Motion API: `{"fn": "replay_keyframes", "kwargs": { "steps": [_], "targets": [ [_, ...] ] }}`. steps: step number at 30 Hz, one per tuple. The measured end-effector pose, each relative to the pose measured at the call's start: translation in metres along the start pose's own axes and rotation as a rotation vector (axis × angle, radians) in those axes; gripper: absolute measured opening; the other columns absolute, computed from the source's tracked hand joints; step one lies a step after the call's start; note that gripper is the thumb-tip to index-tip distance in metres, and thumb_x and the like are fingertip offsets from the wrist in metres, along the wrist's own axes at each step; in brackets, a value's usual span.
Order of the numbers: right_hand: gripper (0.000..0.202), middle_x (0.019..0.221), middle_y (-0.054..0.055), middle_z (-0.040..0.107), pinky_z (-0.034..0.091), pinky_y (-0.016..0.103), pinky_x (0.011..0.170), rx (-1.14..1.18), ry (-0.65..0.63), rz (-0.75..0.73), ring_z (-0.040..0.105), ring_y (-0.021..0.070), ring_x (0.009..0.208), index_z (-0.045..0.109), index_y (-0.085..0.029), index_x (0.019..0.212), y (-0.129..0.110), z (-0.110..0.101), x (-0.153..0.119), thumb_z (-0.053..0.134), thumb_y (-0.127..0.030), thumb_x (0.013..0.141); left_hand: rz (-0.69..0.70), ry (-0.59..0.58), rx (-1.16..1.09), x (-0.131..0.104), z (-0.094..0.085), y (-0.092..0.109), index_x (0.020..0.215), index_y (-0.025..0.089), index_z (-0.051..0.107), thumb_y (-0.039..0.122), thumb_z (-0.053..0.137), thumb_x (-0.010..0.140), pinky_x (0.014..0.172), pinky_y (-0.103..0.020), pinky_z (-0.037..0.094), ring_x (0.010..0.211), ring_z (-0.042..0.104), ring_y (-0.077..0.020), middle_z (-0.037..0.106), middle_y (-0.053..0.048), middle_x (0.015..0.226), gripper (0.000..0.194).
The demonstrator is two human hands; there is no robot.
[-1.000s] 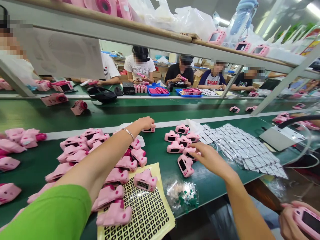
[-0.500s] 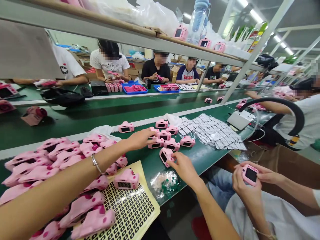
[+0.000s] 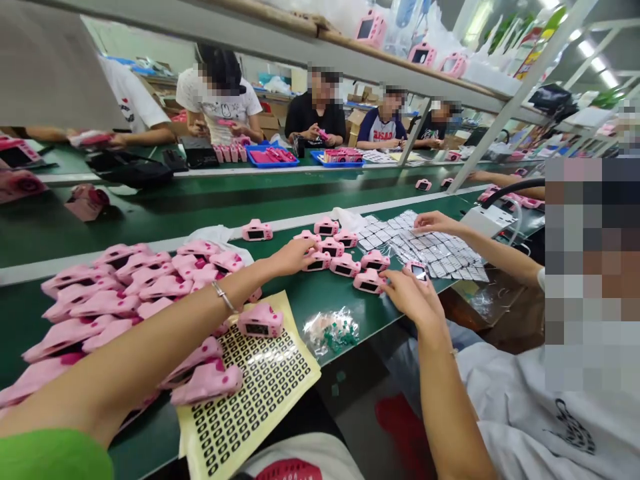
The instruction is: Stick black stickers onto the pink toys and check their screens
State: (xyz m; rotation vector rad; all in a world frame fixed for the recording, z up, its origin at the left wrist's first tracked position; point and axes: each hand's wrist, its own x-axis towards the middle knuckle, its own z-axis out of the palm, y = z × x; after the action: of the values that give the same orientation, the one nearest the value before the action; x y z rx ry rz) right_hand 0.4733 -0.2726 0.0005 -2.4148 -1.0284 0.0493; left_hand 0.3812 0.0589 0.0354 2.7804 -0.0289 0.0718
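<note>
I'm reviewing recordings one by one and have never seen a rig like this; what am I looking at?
No robot here: a person works bare-handed, and every picture comes from one camera on their head. On the green worktable lie many pink cameras, a yellowish sheet of black labels, small green pieces and white-squared sheets. The left hand reaches among cameras; the right hand touches another. Whether either grips is unclear. Co-workers sit opposite and alongside.

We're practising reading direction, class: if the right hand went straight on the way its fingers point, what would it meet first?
Most likely the pink camera right at its fingertips. The right hand may be touching that camera; the depth there is unclear.
</note>
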Motion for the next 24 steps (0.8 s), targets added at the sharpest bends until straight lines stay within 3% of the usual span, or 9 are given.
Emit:
{"fn": "replay_keyframes", "kwargs": {
  "steps": [3,5,9,13,15,18,24],
  "targets": [
    [0.034,0.124,0.012,0.060,0.032,0.052,0.107,-0.118,0.096,0.029,0.045,0.0325,0.127,0.057,-0.024,0.126,-0.019,0.006,-0.002,0.053,-0.032,0.093,-0.034,-0.031,0.008,-0.013,-0.008,0.008,0.122,0.016,0.056,0.031,0.052,0.087,0.092,-0.035,0.044,0.111,0.057,-0.0278,0.060,-0.013,0.125,0.038],
    [0.036,0.123,0.013,0.059,0.035,0.048,0.106,-0.100,0.114,0.010,0.051,0.0305,0.120,0.056,-0.020,0.127,-0.043,0.015,-0.009,0.049,-0.035,0.095,-0.054,-0.034,0.011,-0.030,-0.018,0.014,0.128,0.017,0.052,0.035,0.053,0.088,0.094,-0.036,0.043,0.116,0.054,-0.0294,0.055,-0.014,0.131,0.044],
    [0.057,0.134,0.015,0.052,0.042,0.043,0.100,0.072,-0.102,-0.034,0.051,0.0303,0.120,0.043,-0.020,0.143,-0.092,0.043,-0.035,0.046,-0.052,0.096,-0.100,-0.019,-0.006,-0.079,-0.038,0.030,0.128,0.023,0.054,0.044,0.052,0.090,0.091,-0.035,0.044,0.112,0.057,-0.0275,0.057,-0.011,0.128,0.044],
    [0.067,0.131,0.023,0.050,0.041,0.052,0.097,-0.039,-0.159,0.148,0.045,0.0406,0.122,0.042,-0.014,0.144,-0.123,0.076,-0.048,0.055,-0.054,0.091,-0.157,0.007,-0.110,-0.133,-0.047,0.048,0.126,0.028,0.057,0.051,0.052,0.090,0.082,-0.031,0.047,0.100,0.062,-0.0233,0.060,-0.005,0.125,0.043],
    [0.060,0.127,0.026,0.049,0.041,0.053,0.095,-0.059,-0.129,0.218,0.045,0.0431,0.120,0.050,-0.010,0.135,-0.129,0.087,-0.047,0.062,-0.045,0.088,-0.178,0.045,-0.170,-0.156,-0.046,0.057,0.124,0.030,0.059,0.052,0.051,0.090,0.083,-0.030,0.047,0.101,0.062,-0.0230,0.062,-0.003,0.124,0.041],
    [0.053,0.119,0.025,0.052,0.042,0.049,0.095,-0.001,-0.119,0.235,0.050,0.0392,0.115,0.055,-0.009,0.127,-0.128,0.094,-0.042,0.067,-0.038,0.085,-0.188,0.114,-0.245,-0.183,-0.042,0.071,0.121,0.031,0.062,0.051,0.052,0.090,0.090,-0.031,0.046,0.108,0.060,-0.0241,0.065,-0.002,0.121,0.038],
    [0.046,0.098,0.020,0.062,0.045,0.042,0.083,0.110,-0.111,0.245,0.058,0.0357,0.098,0.061,-0.008,0.106,-0.117,0.093,-0.033,0.076,-0.036,0.073,-0.258,0.218,-0.591,-0.215,-0.029,0.095,0.108,0.030,0.072,0.050,0.062,0.083,0.089,-0.032,0.051,0.106,0.062,-0.0280,0.068,-0.005,0.116,0.034]
  ]
}}
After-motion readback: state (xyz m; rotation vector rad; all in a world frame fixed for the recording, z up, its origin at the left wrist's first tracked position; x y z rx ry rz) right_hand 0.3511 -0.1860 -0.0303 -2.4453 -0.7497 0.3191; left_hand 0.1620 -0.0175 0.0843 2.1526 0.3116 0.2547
